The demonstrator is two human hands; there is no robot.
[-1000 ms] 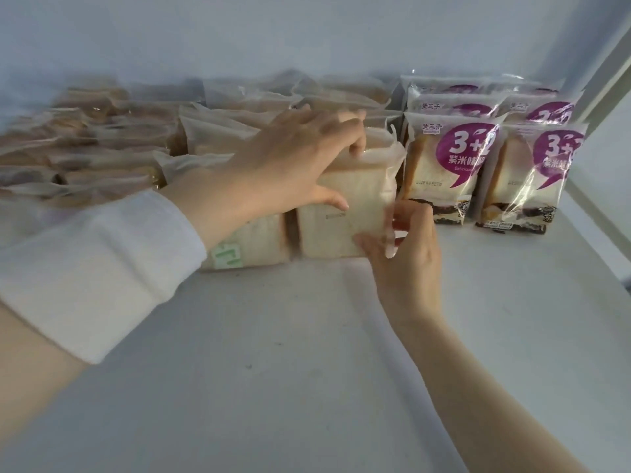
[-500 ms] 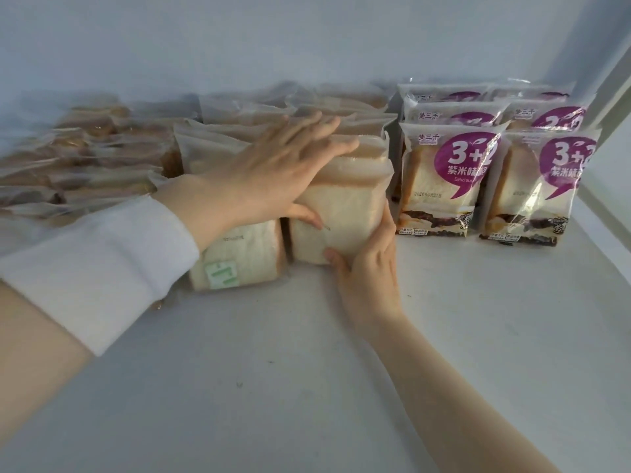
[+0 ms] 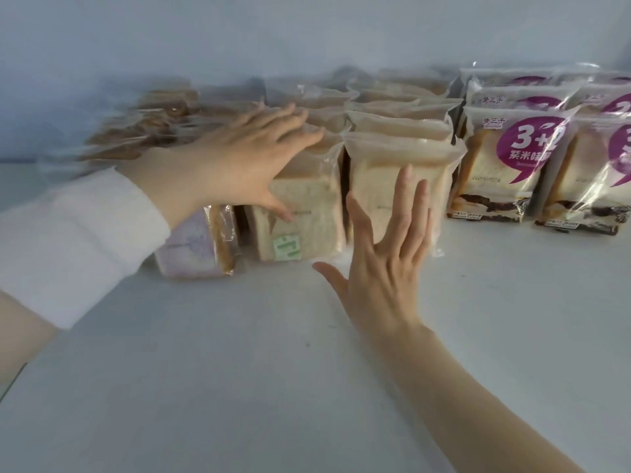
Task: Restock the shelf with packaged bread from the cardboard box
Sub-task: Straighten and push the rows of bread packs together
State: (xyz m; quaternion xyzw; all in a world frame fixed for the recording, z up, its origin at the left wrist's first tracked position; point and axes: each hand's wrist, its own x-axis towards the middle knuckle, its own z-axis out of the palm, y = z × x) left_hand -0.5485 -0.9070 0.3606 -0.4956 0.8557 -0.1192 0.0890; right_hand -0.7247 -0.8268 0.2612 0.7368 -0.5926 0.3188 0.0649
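Observation:
Rows of packaged bread stand on a white shelf point(image 3: 239, 370). The front clear pack of white bread point(image 3: 382, 186) stands upright in the middle row. My right hand point(image 3: 386, 257) is flat and spread in front of it, fingertips against its face. Left of it stands a pack with a green label point(image 3: 307, 220). My left hand point(image 3: 235, 162) is spread over this pack's top, thumb on its front. Neither hand holds anything. The cardboard box is out of view.
Packs with purple "3+2" print point(image 3: 502, 165) stand in rows at the right. A pale purple pack point(image 3: 194, 247) stands at the left under my white sleeve point(image 3: 68, 240). Blurred brown-bread packs point(image 3: 136, 131) fill the back left. A blue-grey wall point(image 3: 307, 35) closes the back.
My right hand has let go of the front white bread pack and opened flat before it. My left hand has shifted left onto the green-label pack. The view has moved closer.

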